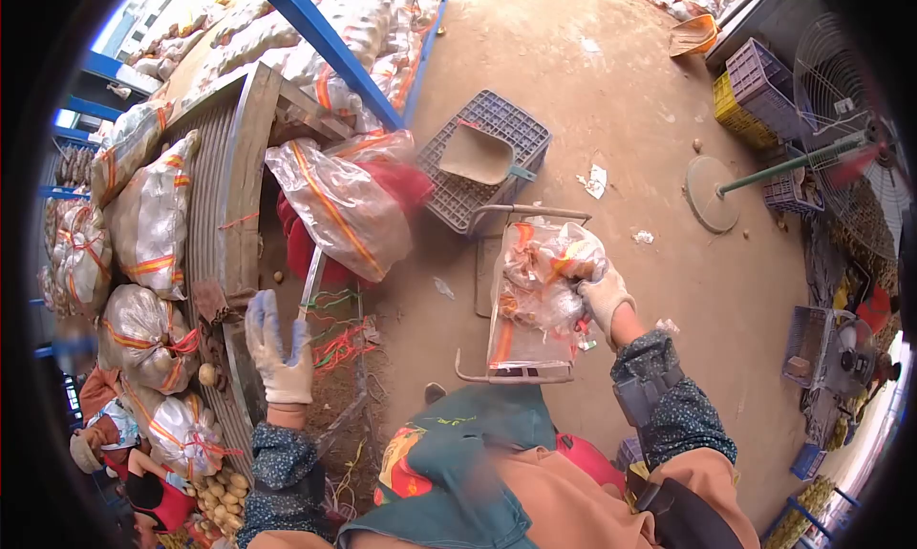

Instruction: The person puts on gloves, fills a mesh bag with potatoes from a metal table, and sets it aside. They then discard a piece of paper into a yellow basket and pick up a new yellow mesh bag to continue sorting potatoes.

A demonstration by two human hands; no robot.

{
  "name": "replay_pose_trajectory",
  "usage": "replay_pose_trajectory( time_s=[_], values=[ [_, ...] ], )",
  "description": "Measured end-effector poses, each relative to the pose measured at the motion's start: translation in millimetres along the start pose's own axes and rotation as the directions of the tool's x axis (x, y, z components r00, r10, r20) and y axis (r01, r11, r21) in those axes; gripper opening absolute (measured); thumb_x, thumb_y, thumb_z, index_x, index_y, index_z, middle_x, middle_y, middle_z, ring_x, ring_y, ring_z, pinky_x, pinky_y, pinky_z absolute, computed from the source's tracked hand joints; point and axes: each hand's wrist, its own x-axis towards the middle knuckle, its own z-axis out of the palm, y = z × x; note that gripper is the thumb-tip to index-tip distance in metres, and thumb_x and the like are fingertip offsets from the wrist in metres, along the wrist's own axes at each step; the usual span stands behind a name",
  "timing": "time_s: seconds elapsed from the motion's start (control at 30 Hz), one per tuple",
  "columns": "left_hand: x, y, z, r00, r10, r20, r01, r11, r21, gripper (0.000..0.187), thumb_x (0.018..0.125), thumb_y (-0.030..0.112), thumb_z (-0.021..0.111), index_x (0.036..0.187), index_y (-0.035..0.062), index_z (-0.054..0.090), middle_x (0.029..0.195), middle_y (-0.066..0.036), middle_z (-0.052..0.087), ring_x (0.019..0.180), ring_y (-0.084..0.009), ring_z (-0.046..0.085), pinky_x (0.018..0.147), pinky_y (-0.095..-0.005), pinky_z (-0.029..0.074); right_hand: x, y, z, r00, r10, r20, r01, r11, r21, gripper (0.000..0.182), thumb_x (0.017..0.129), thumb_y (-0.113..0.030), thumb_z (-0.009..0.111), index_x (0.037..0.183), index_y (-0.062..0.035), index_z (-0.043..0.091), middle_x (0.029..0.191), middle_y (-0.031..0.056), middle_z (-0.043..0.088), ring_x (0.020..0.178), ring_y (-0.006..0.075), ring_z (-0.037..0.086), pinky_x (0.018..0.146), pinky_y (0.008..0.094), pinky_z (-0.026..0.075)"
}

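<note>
My right hand (606, 299), in a pale work glove, has its fingers closed on a crumpled clear plastic bag (549, 272) with orange and yellow stripes. That bag lies on the seat of a metal-framed chair (514, 377) in front of me. My left hand (279, 350), gloved in white and blue, is raised with its fingers stretched out and holds nothing. Close by it are a ridged metal machine side (212, 205) and a tangle of red and green ties (346, 344). A large striped plastic bag (334, 205) rests over red cloth beyond my left hand.
A grey scoop (478, 155) lies on an upturned plastic crate (531, 129). Filled sacks (148, 329) line the left side, with potatoes (224, 499) and a co-worker (158, 492) below. A standing fan (845, 138) and stacked crates (759, 86) are at right.
</note>
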Motion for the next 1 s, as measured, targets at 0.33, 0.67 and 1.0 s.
replay_pose_trajectory(
  time_s=[0.33, 0.67, 1.0],
  values=[
    [-89.0, -206.9, -2.4, 0.745, -0.645, 0.171, 0.546, 0.736, 0.399, 0.083, 0.082, 0.035, 0.079, 0.148, 0.0025, 0.041, 0.147, -0.022, 0.044, 0.138, -0.0379, 0.04, 0.115, -0.0451, 0.032, 182.8, 79.6, 101.6, 0.971, 0.107, -0.214, -0.239, 0.494, -0.836, 0.049, 0.097, -0.015, 0.055, 0.141, -0.0022, 0.039, 0.129, 0.0289, 0.057, 0.115, 0.0391, 0.064, 0.09, 0.0463, 0.057],
    [-120.6, -225.7, -11.9, 0.577, -0.793, 0.194, 0.816, 0.57, -0.096, 0.078, 0.083, 0.015, 0.08, 0.147, -0.0002, 0.038, 0.138, -0.014, 0.052, 0.118, -0.0236, 0.06, 0.102, -0.037, 0.047, 311.1, 196.2, 104.0, 0.964, 0.047, -0.262, -0.265, 0.279, -0.923, 0.037, 0.093, -0.022, 0.063, 0.126, -0.0065, 0.059, 0.106, 0.0195, 0.067, 0.098, 0.0292, 0.067, 0.079, 0.0438, 0.054],
    [-106.2, -201.7, -5.6, 0.519, -0.838, 0.169, 0.853, 0.494, -0.17, 0.074, 0.08, 0.012, 0.078, 0.143, 0.0003, 0.042, 0.13, -0.013, 0.058, 0.113, -0.0242, 0.064, 0.098, -0.0374, 0.05, 313.0, 228.1, 121.3, 0.993, 0.084, -0.08, -0.094, 0.178, -0.98, 0.045, 0.092, -0.031, 0.063, 0.132, -0.012, 0.056, 0.117, 0.0183, 0.063, 0.112, 0.0287, 0.059, 0.091, 0.0504, 0.044]
  ],
)
